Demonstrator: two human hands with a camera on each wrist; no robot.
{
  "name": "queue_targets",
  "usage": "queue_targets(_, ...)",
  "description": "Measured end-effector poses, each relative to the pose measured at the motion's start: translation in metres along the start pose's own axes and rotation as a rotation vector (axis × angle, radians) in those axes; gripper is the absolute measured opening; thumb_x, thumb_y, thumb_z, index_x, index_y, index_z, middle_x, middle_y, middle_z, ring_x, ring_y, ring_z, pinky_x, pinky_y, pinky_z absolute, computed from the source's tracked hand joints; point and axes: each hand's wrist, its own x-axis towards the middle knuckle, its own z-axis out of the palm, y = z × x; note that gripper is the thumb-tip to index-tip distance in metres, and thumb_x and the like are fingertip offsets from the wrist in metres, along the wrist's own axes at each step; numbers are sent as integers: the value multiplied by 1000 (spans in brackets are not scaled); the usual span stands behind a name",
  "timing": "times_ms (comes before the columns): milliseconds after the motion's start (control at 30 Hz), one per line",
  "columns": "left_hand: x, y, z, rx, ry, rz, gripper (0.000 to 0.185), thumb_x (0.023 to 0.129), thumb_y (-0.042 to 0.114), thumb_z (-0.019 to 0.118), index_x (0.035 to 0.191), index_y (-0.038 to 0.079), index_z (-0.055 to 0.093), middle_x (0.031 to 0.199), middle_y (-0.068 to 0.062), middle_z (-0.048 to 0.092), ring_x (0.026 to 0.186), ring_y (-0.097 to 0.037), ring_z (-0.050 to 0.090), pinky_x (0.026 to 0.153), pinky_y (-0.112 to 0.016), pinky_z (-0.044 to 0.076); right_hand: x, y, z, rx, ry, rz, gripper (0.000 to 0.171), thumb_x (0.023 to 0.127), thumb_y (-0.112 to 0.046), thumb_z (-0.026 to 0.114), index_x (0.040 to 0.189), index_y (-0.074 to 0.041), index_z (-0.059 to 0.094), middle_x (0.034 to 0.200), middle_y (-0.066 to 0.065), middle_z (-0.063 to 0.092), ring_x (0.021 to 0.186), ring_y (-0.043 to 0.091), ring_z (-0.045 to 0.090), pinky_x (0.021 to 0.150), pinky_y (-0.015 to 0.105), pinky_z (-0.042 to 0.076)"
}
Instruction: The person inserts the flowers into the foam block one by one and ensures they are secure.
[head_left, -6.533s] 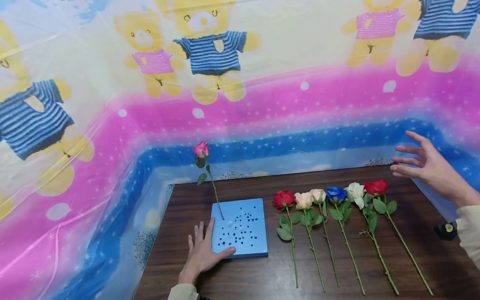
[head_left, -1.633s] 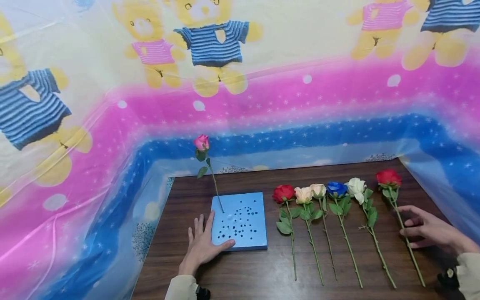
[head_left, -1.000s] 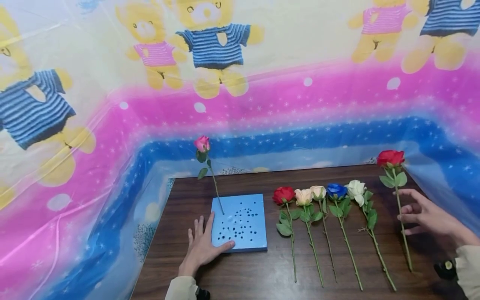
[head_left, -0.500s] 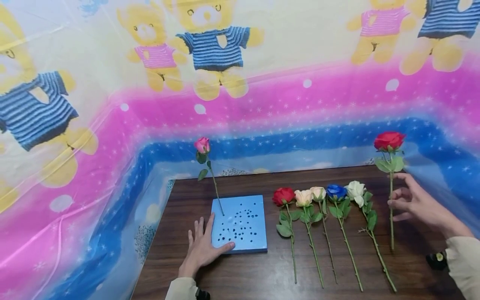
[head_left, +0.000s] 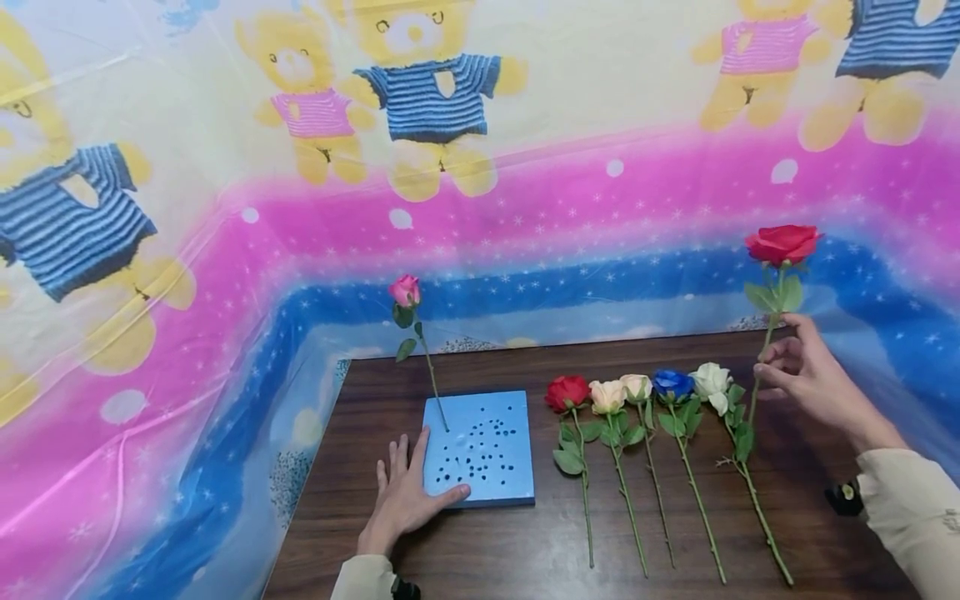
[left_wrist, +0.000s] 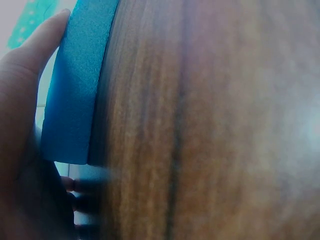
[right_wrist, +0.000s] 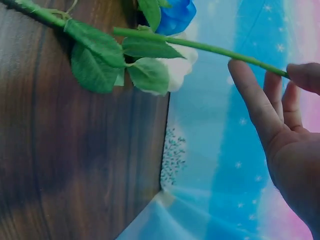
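My left hand (head_left: pixel 405 490) lies flat on the wooden table (head_left: pixel 465 550), fingers straight, thumb against the front edge of a blue foam block (head_left: pixel 483 450) full of holes. In the left wrist view the thumb (left_wrist: pixel 30 75) presses the foam block's side (left_wrist: pixel 75 95). A pink rose (head_left: pixel 405 292) stands stuck in the block's far left corner. My right hand (head_left: pixel 772 371) pinches the stem of a red rose (head_left: pixel 782 243) and holds it upright above the table's right side. The right wrist view shows that stem (right_wrist: pixel 200 46) held at my fingertips (right_wrist: pixel 240 70).
Several roses lie in a row right of the block: red (head_left: pixel 567 392), peach (head_left: pixel 606 398), cream (head_left: pixel 637 387), blue (head_left: pixel 672 385) and white (head_left: pixel 710 380), stems toward me. A teddy-bear plastic sheet (head_left: pixel 480 167) walls in the table at the back and sides.
My right hand picked the rightmost red rose off the table and raised it upright, drifting slightly left. My left hand has stayed on the foam block.
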Motion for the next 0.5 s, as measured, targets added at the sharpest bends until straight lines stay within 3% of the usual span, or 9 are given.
queue_targets(233, -1, -1, 0, 2, -1, -4, 131, 85, 83, 78, 182, 25, 12, 184, -29, 5, 170, -53, -3, 130, -79, -6, 16, -14, 14, -33, 12, -19, 89, 102, 21, 65, 170, -15, 21, 109, 22, 56, 87, 19, 69, 69, 48, 69)
queue_targets(500, 0, -1, 0, 2, 0, 3, 131, 85, 84, 77, 182, 27, 11, 184, -29, 5, 170, -52, -4, 130, -79, -6, 37, -23, 37, -31, -5, -48, 86, 105, 14, 66, 171, -16, 20, 108, 21, 57, 87, 21, 70, 65, 44, 69)
